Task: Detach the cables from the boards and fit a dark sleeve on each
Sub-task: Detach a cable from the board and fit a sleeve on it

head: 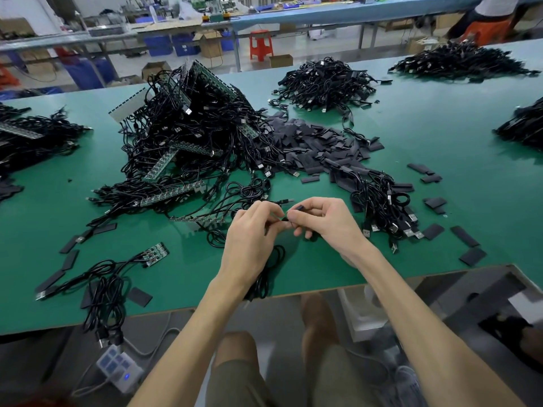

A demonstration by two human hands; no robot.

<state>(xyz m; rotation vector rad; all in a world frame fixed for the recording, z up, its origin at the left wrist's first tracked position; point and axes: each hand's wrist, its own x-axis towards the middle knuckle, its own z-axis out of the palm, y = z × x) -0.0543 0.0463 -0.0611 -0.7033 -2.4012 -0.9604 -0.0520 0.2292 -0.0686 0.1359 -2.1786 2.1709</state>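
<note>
- Left hand [251,233]: fingers curled, pinching the end of a black cable [269,271]. The pinched end pointed right, towards the other hand, with its long axis roughly left to right. The slack looped down under the wrist and reached the table's near edge.
- Right hand [324,220]: thumb and forefinger gripped a short dark sleeve [299,207], lengthwise left to right and meeting the cable end.
- Location: both hands were held together over the green table [440,127], at the middle of its front.
- Behind, left: tall heap of boards [173,195] tangled in cables.
- Behind, centre: spread of loose sleeves [311,142].
- Right, near: bundle of detached cables [385,207], plugs towards the front edge.
- Left, near: small board [157,252] with cables attached.
- Open room: bare green strips lay on both sides of the hands along the front edge.
</note>
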